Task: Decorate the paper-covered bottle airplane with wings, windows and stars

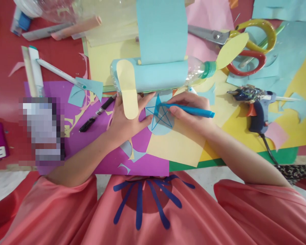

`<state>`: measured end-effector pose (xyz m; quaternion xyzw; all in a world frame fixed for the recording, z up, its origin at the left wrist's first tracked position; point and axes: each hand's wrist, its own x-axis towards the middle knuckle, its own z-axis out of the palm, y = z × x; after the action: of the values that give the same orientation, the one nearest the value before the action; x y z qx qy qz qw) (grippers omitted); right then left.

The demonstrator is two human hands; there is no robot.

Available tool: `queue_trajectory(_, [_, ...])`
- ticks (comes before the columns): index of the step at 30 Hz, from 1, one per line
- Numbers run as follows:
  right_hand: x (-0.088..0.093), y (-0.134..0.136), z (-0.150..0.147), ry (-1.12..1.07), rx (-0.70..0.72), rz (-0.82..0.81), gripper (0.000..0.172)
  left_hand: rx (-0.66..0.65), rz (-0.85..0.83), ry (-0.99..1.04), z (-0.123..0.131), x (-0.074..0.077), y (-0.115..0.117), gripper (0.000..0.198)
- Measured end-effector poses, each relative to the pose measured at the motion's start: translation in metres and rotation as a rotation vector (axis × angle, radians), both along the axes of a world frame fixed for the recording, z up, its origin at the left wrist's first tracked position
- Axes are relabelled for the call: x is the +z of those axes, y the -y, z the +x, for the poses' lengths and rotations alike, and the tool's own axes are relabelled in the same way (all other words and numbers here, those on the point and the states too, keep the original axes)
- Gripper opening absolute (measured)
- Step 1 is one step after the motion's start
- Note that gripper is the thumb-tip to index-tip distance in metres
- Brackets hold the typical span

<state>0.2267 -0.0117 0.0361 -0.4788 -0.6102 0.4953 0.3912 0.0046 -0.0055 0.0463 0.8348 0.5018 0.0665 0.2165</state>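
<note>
A blue marker (193, 110) is gripped in my right hand (188, 109), its tip on a light blue round piece of paper (158, 127). On that paper a star is drawn in blue lines, with part of its upper point coloured in. My left hand (127, 119) lies spread with thumb and fingers at the paper's left edge, steadying it. Just beyond both hands rests a plastic bottle (196, 69) wrapped in light blue paper, with a green cap and a yellow paper blade. A pale yellow paper strip (127, 88) hangs from the bottle over the back of my left hand.
Right of my hands lie a glue gun (258, 105) with its cord and large scissors (219, 35). A black pen (97, 114), paper scraps and a blurred-out object (46, 132) are on the left. White markers (35, 68) lie farther left, on coloured sheets over a red table.
</note>
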Motion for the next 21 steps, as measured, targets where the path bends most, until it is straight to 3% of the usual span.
queue_trajectory(10, [-0.0055, 0.0013, -0.0031, 0.067, 0.023, 0.097, 0.006, -0.021, 0.038, 0.011, -0.0013, -0.0042, -0.0003, 0.054])
queue_trajectory(21, [-0.0056, 0.0012, -0.0056, 0.075, -0.050, 0.135, 0.006, -0.016, 0.026, -0.008, 0.0003, -0.0022, -0.0008, 0.054])
